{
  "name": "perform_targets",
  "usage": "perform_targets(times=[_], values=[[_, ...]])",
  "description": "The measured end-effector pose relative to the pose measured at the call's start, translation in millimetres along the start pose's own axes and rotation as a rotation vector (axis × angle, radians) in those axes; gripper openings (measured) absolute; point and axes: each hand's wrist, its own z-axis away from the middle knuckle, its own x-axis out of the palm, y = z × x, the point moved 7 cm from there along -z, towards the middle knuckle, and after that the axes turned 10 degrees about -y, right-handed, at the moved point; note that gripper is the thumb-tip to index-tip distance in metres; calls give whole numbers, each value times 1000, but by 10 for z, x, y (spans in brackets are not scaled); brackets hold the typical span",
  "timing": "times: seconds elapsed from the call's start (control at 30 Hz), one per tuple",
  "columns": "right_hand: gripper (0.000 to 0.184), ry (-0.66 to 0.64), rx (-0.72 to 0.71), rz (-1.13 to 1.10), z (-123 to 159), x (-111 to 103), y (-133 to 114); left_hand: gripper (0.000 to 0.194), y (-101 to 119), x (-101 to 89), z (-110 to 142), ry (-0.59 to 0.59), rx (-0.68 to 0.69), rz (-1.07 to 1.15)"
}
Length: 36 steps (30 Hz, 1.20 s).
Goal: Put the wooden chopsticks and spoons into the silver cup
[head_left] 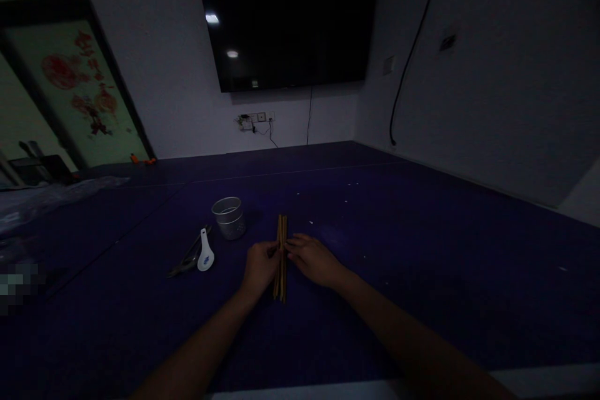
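Note:
A bundle of thin brown chopsticks (pixel 283 284) lies lengthwise in front of me on the dark purple surface. From the left, my left hand (pixel 260 267) is closed on the bundle near its middle, its fingers curled. My right hand (pixel 317 259) meets the same chopsticks from the right, its fingertips pressed on them. Some of the fingertips are hidden or too dark to make out. Left of my hands stands a grey metal cup (pixel 229 220) with holes low in its side. A white soup spoon (pixel 205 254) with a blue mark rests close by it.
Beside the spoon lies a dark metal utensil (pixel 188 259), its kind unclear. Small white bits are scattered on the purple surface (pixel 422 250). Crumpled clear plastic (pixel 51 197) lies at the left. A television (pixel 295 25) hangs above wall sockets (pixel 255 117).

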Motion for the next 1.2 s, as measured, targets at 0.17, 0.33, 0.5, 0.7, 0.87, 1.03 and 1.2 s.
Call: perform_targets(times=[0.17, 0.33, 0.5, 0.7, 0.87, 1.03, 1.2], values=[[35, 5, -6, 6, -11, 32, 31, 28, -15, -20, -3, 37, -5, -45], [35, -4, -2, 19, -15, 38, 36, 27, 8, -38, 0, 53, -19, -163], [33, 15, -22, 9, -14, 21, 25, 26, 53, -58, 14, 56, -21, -196], [33, 16, -33, 8, -13, 49, 34, 27, 69, -23, 21, 54, -33, -279], [35, 39, -19, 10, -4, 39, 44, 28, 256, -274, 82, 311, 107, -440], [33, 109, -43, 37, -17, -11, 55, 27, 417, -1132, 367, 931, 72, -700], [33, 164, -59, 64, -14, -51, 84, 48, 60, -1764, 488, 1070, -435, -797]])
